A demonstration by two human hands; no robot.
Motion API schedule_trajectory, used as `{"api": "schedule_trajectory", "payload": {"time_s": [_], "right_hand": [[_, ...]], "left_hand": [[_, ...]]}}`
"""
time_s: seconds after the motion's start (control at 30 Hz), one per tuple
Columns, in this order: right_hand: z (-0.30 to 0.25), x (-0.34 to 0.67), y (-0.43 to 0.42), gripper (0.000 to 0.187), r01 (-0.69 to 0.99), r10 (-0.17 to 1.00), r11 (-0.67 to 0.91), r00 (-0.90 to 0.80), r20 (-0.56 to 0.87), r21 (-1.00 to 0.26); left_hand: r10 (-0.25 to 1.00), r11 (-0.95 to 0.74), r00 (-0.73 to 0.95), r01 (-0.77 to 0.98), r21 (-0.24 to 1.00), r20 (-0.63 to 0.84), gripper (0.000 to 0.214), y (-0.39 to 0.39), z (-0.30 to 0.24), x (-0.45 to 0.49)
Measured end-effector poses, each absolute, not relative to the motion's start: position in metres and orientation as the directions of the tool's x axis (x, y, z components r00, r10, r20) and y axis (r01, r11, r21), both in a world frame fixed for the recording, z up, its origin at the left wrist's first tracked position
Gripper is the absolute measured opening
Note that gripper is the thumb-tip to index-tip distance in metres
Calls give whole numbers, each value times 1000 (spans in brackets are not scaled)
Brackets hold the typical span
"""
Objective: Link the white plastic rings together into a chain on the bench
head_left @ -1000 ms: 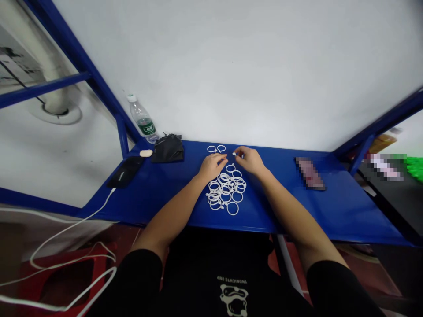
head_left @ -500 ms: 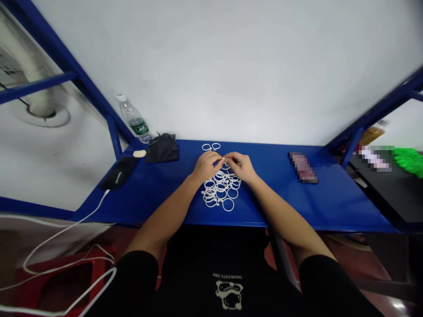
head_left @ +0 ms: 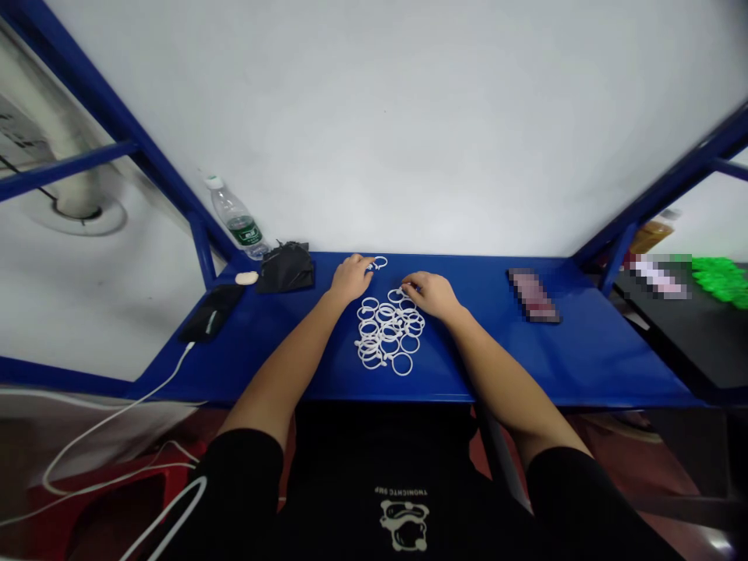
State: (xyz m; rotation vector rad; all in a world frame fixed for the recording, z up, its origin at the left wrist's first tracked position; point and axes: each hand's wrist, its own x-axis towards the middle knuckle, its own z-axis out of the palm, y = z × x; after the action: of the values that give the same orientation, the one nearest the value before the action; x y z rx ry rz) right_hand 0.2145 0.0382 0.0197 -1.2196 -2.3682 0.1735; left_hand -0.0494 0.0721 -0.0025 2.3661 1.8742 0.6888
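Many thin white plastic rings point(head_left: 389, 331), each with a small knob, lie in a loose heap on the blue table point(head_left: 479, 343). My left hand point(head_left: 351, 277) is over the back of the table, thumb and forefinger apart, beside a separate white ring point(head_left: 380, 262). The hand covers part of what lies under it. At the heap's far right edge, my right hand point(head_left: 432, 294) has its fingers curled together at the knob of a white ring point(head_left: 396, 297) that rests on the table.
Toward the left are a plastic bottle point(head_left: 237, 222), a black pouch point(head_left: 286, 267), a small cream-coloured object point(head_left: 246, 277) and a black device point(head_left: 210, 313) with a white cable point(head_left: 167, 379). A phone point(head_left: 533, 295) lies right. Blue frame bars slope up both sides.
My hands were together over the heap with a small white piece between their fingertips. The left has moved left to the rings at the back; the right has lowered slightly to a ring.
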Motion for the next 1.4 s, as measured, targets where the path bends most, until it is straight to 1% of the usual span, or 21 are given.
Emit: {"api": "schedule_trajectory", "payload": {"time_s": [0.07,0.1,0.2,0.27,0.37,0.47,0.53,0.6,0.67,0.73,0.83,0.93,1.03,1.1,1.23,1.4], "right_hand": [[17,212,38,19,729,795,602,-510,327,-326],[16,211,38,19,720,792,608,-519,322,-333],[14,211,40,19,705,785,619,-538,308,-346],[11,212,42,19,700,782,623,-543,306,-350],[7,213,44,19,687,781,624,-527,335,-374],[4,209,42,26,654,772,631,-480,416,-417],[1,204,39,33,621,753,650,-449,480,-438],[-1,200,36,38,594,727,675,-436,530,-438],[-3,198,34,36,570,688,712,-447,571,-411],[-5,197,33,31,542,640,752,-467,610,-374],[-5,199,34,29,514,594,786,-477,647,-343],[-2,200,34,29,529,611,770,-449,652,-357],[1,202,31,31,578,675,713,-412,612,-396],[3,202,30,33,598,697,694,-420,581,-400],[6,201,27,33,571,664,733,-487,567,-369],[7,201,25,33,555,633,760,-515,577,-338]], "left_hand": [[950,-248,194,944,215,243,51,81,2,-46],[957,-247,210,952,181,203,51,85,4,-43],[972,-232,224,965,126,75,40,91,8,-34],[975,-223,218,966,130,51,34,90,8,-32],[969,-238,217,950,205,120,27,79,6,-32],[947,-281,192,884,374,259,25,61,4,-30],[908,-360,191,812,459,373,23,48,2,-27],[860,-459,227,734,501,456,23,36,0,-24],[825,-526,255,673,521,504,22,27,-4,-22],[800,-569,294,648,506,523,22,21,-8,-20],[774,-596,346,680,426,531,25,18,-10,-18],[766,-589,361,726,355,532,29,15,-7,-17],[769,-561,327,758,334,550,30,12,-1,-17],[765,-563,340,766,311,546,27,9,3,-18],[759,-587,402,763,270,512,22,7,7,-17],[761,-570,371,774,275,532,23,5,6,-14]]}}
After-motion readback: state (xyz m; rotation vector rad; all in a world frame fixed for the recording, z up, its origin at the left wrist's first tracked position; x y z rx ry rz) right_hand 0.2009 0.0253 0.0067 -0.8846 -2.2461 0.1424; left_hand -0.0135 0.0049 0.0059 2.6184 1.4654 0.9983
